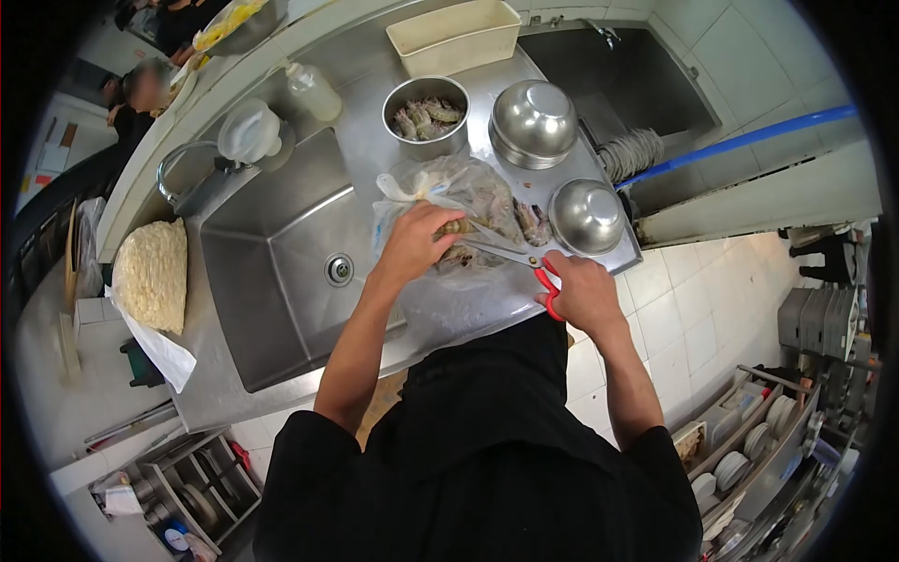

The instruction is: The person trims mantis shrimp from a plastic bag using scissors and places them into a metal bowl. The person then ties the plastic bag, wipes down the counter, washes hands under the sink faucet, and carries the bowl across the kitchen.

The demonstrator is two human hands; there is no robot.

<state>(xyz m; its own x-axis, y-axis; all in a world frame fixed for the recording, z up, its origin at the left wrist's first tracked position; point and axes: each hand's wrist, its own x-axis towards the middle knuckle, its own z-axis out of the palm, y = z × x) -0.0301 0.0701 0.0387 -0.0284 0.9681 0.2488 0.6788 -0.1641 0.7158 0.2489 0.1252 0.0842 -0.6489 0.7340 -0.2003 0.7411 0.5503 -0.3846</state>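
My left hand [419, 242] is closed around a shrimp [456, 228] above a clear plastic bag [459, 187] on the steel counter. In my right hand [582, 292] are red-handled scissors [546, 286], their blades parted and pointing left toward that shrimp. More shrimp show in and under the bag, partly hidden by the film and my left hand. Just right of the bag lie loose shrimp [532, 225] on the metal. Behind it stands a round steel pot [426, 114] holding several shrimp.
Upturned steel bowls [534, 122] and another upturned bowl [587, 216] stand on the right. A sink [281, 272] opens at left, beside a bag of pale pieces [150, 276]. At the back are a cream tub [454, 39] and bottle [313, 91]; a person [140, 103] is far left.
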